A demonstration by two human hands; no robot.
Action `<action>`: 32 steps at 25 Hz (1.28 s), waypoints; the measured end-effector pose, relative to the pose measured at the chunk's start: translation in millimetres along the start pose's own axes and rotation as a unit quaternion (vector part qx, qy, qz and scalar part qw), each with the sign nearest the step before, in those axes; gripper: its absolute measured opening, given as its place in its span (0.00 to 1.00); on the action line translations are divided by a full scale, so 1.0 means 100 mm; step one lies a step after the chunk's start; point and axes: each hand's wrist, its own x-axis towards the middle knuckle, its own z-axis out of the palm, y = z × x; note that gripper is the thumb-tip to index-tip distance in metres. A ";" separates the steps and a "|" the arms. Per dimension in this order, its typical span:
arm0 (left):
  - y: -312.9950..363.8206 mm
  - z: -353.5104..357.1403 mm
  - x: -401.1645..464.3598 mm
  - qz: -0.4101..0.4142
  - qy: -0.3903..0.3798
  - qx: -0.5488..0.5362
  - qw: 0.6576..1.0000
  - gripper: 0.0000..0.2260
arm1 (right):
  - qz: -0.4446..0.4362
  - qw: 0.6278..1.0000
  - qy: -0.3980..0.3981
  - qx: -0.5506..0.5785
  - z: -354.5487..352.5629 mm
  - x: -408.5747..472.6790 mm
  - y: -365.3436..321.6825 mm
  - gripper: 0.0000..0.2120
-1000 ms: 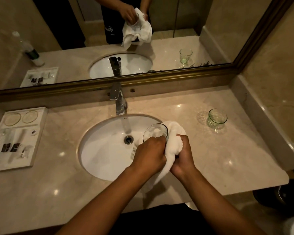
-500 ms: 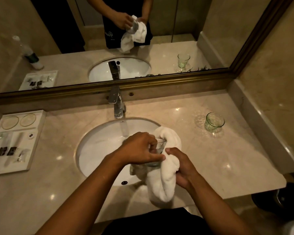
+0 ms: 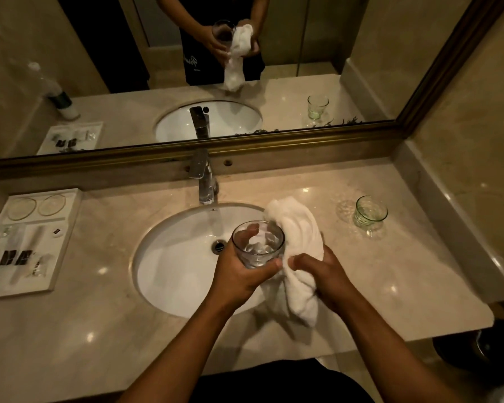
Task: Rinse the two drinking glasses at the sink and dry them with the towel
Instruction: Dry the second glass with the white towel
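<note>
Drying is under way — the left hand (image 3: 239, 274) wraps its grip round one glass (image 3: 258, 244) over the sink (image 3: 169, 257), the right hand (image 3: 323, 274) clutches the towel (image 3: 297, 251) beside it. The second glass (image 3: 370, 212) stands far right on the bench (image 3: 405, 271) — likely waiting its turn.

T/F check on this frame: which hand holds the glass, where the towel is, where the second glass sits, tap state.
1. The left hand grips the clear drinking glass over the white oval sink. True.
2. The white towel lies flat on the counter. False: the right hand holds it bunched against the glass.
3. The green-tinted glass stands upright on the beige marble counter, right of the sink. True.
4. The chrome tap is visibly running. False: no stream shows.
</note>
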 end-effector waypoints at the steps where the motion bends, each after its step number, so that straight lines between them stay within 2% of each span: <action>1: 0.03 -0.03 0.00 0.005 0.006 0.029 1.000 0.32 | -0.038 0.997 0.005 -0.068 -0.05 0.00 -0.09 0.38; 2: 0.05 -0.08 0.02 0.008 0.005 0.071 0.997 0.33 | -0.076 0.989 -0.002 -0.127 -0.10 0.00 -0.21 0.39; 4: 0.10 -0.18 0.05 0.006 -0.008 0.177 0.984 0.35 | -0.121 0.957 -0.066 -0.254 -0.18 0.00 -0.47 0.38; 5: 0.11 -0.22 0.06 0.013 -0.014 0.219 0.975 0.34 | -0.133 0.924 -0.111 -0.342 -0.20 0.00 -0.59 0.37; 7: 0.14 -0.26 0.06 0.053 -0.036 0.272 0.960 0.29 | -0.157 0.831 -0.198 -0.496 -0.13 0.00 -0.71 0.35; 8: 0.15 -0.26 0.06 0.088 -0.059 0.294 0.950 0.27 | -0.152 0.798 -0.231 -0.536 -0.08 -0.01 -0.72 0.33; 9: 0.15 -0.25 0.06 0.122 -0.088 0.318 0.936 0.27 | -0.134 0.786 -0.259 -0.545 -0.01 -0.01 -0.71 0.30; 10: 0.14 -0.25 0.05 0.146 -0.112 0.347 0.919 0.27 | -0.112 0.792 -0.283 -0.529 0.05 -0.01 -0.70 0.26; 12: 0.12 -0.27 0.07 0.189 -0.131 0.418 0.879 0.30 | -0.030 0.847 -0.314 -0.427 0.12 0.02 -0.68 0.17; 14: 0.10 -0.31 0.09 0.255 -0.150 0.493 0.818 0.35 | 0.082 0.886 -0.341 -0.304 0.13 0.08 -0.65 0.15; 15: 0.10 -0.32 0.10 0.279 -0.162 0.516 0.794 0.36 | 0.137 0.891 -0.352 -0.251 0.12 0.11 -0.62 0.15; 17: 0.12 -0.33 0.11 0.295 -0.182 0.529 0.775 0.35 | 0.213 0.886 -0.365 -0.189 0.12 0.14 -0.57 0.17; 19: 0.09 -0.30 0.09 0.294 -0.191 0.530 0.772 0.32 | 0.209 0.864 -0.384 -0.251 0.15 0.12 -0.57 0.17; 22: -0.03 -0.27 0.01 0.263 -0.201 0.509 0.795 0.29 | 0.133 0.797 -0.384 -0.447 0.20 0.06 -0.51 0.18; 25: -0.09 -0.26 -0.02 0.187 -0.250 0.481 0.819 0.30 | 0.093 0.766 -0.373 -0.514 0.20 0.00 -0.37 0.25; 28: -0.01 -0.23 -0.01 0.089 -0.294 0.435 0.847 0.23 | 0.039 0.736 -0.382 -0.558 0.18 -0.05 -0.29 0.17; 30: 0.02 -0.22 0.04 0.049 -0.312 0.409 0.856 0.19 | -0.007 0.739 -0.363 -0.568 0.17 -0.09 -0.25 0.15; 32: 0.05 -0.24 0.08 0.037 -0.325 0.402 0.855 0.20 | -0.040 0.763 -0.345 -0.545 0.14 -0.14 -0.21 0.19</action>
